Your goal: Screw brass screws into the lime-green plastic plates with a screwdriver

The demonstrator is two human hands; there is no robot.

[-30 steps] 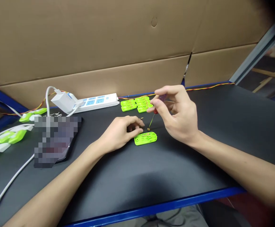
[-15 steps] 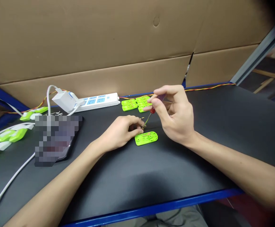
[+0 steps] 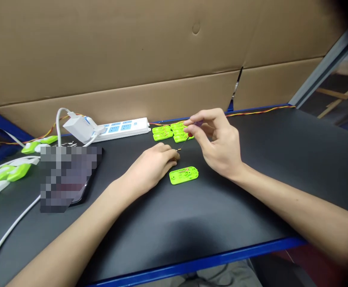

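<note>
My right hand (image 3: pixel 217 141) grips a screwdriver (image 3: pixel 189 134) with a red part near its collar; the thin shaft slants down and left toward my left fingertips. My left hand (image 3: pixel 154 163) rests on the dark table with its fingers pressed together around something too small to make out. A small brass-coloured piece (image 3: pixel 179 150) shows at its fingertips. Just to the right and nearer to me lies a green plastic shell (image 3: pixel 184 175), its inner side up, with small metal parts in it. Beyond the hands are more green shells (image 3: pixel 162 133) with wires inside.
A white power strip (image 3: pixel 126 129) with a plugged-in charger (image 3: pixel 78 127) lies at the back. A dark, pixelated device (image 3: pixel 72 175) is on the left, beside white cables and green-and-white pieces (image 3: pixel 21 171). Cardboard (image 3: pixel 132 52) stands behind the table (image 3: pixel 266 179).
The screwdriver has lifted slightly and moved toward the back with my right hand. My left fingers have shifted back a little, away from the near green shell. The whole view has moved slightly.
</note>
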